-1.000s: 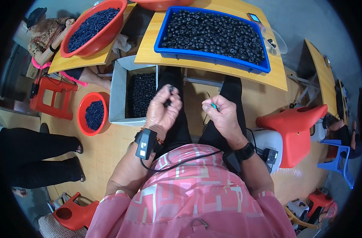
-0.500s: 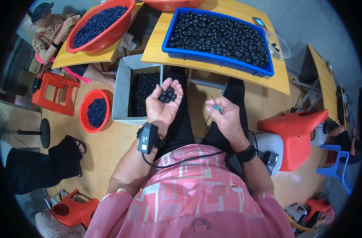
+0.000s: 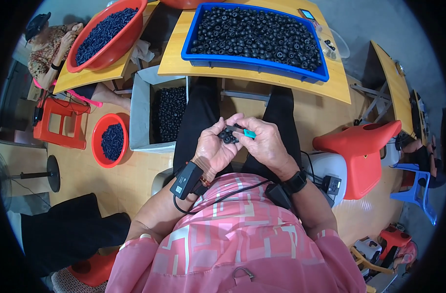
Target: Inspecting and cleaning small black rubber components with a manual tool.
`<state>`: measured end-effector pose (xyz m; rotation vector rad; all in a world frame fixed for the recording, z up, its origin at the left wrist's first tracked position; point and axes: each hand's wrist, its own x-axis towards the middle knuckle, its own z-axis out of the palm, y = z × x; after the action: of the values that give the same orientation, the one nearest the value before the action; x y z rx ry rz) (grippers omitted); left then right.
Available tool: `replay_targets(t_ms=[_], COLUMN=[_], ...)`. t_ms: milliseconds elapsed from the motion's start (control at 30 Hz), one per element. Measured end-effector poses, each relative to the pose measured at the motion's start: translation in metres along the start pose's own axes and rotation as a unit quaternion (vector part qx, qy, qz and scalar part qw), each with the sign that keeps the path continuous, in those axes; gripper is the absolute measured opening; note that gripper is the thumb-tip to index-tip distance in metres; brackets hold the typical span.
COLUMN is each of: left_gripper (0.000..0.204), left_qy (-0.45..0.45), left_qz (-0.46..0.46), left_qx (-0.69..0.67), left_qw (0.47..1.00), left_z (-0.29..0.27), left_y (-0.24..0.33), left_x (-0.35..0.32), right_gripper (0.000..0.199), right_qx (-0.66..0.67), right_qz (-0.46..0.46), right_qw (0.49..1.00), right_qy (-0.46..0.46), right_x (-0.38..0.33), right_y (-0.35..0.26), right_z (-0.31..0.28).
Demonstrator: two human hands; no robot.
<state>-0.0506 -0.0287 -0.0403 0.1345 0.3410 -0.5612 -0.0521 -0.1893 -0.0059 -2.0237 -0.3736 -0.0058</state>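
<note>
My left hand (image 3: 214, 150) is cupped palm up, holding several small black round parts (image 3: 228, 137) that look like hollow rubber or plastic caps. Against it, my right hand (image 3: 270, 142) pinches a small tool with a teal handle (image 3: 249, 133). A thin grey end, like a blade, reaches from the handle over the black parts; its tip is hard to make out. Both hands meet above my lap. Beyond them, a blue tray (image 3: 257, 65) full of similar black parts rests on the yellow table (image 3: 171, 58).
Left of my legs stands a grey box (image 3: 141, 117) with more black parts. Red basins (image 3: 95, 146) hold dark blue pieces. At right is a red and white seat (image 3: 359, 156). A co-worker (image 3: 49, 53) sits far left, near a red stool (image 3: 62, 124).
My right hand has moved left onto the parts in my left palm, bringing the teal tool to them. My left hand has come lower and slightly right. The view has shifted a little.
</note>
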Motion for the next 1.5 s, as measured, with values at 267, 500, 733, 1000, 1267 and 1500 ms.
replay_targets(t_ms=[267, 500, 733, 1000, 1267, 1500], left_gripper=[0.027, 0.015, 0.011, 0.015, 0.008, 0.005], left_qy=[-0.003, -0.037, -0.030, -0.056, -0.018, -0.025], left_qz=[0.011, 0.019, 0.030, 0.018, 0.041, 0.042], left_qx=[0.071, 0.160, 0.155, 0.162, 0.226, 0.238], left_qw=[0.997, 0.986, 0.987, 0.985, 0.973, 0.970], left_z=[-0.001, -0.005, 0.004, 0.002, 0.003, 0.002], left_y=[0.005, 0.006, 0.007, 0.009, 0.011, 0.012], left_x=[-0.002, -0.002, -0.004, -0.003, -0.004, -0.004], right_gripper=[0.023, 0.022, 0.020, 0.014, 0.009, 0.008], right_qx=[0.102, 0.075, 0.205, 0.177, 0.170, 0.173], right_qz=[0.003, 0.023, 0.048, 0.051, 0.077, 0.114], right_qw=[0.991, 0.995, 0.976, 0.980, 0.981, 0.977], right_qy=[0.081, 0.066, 0.056, 0.081, 0.051, 0.048], right_x=[-0.001, -0.002, -0.002, 0.002, 0.005, 0.004], right_y=[0.000, -0.015, 0.002, -0.006, -0.009, -0.009], right_z=[0.006, 0.003, 0.003, -0.008, -0.009, -0.008])
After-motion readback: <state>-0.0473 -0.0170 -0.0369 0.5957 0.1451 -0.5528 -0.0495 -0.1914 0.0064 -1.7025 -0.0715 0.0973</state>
